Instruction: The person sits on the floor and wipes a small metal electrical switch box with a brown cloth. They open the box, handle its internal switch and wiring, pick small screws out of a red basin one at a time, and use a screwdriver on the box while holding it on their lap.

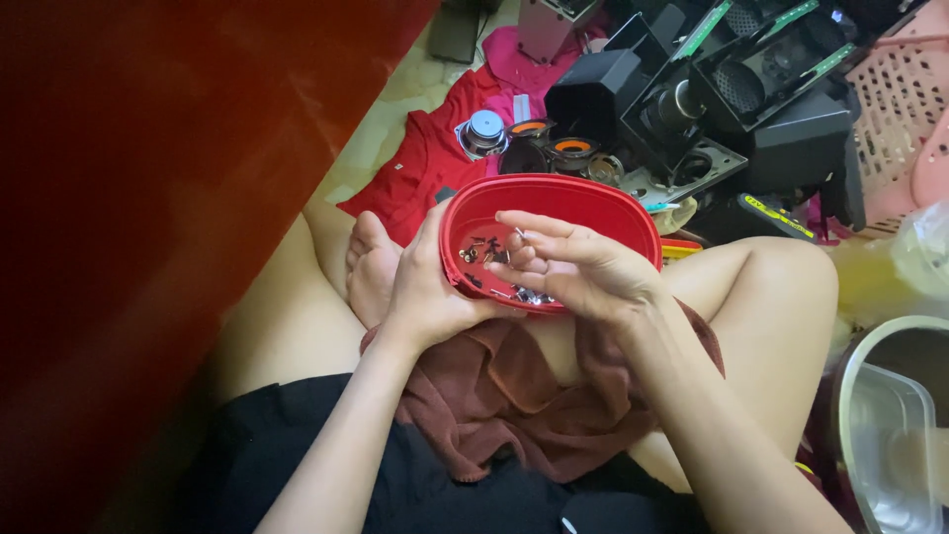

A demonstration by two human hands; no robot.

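Note:
I sit cross-legged and hold a red oval plastic tub (583,203) above my lap. My left hand (425,287) grips its left rim and underside. Over the tub's inside, my right hand (573,262) has its fingers curled around a small metal part, a screw or pin, pinched at the fingertips. Several small dark and silvery screws and parts (489,252) lie on the tub's bottom, partly hidden by my right hand.
A red blur fills the left side. Beyond the tub lie round speaker drivers (534,143), black speaker housings (751,109) and red cloth (420,163). A pink basket (905,99) stands far right, a clear container in a bowl (890,425) at lower right.

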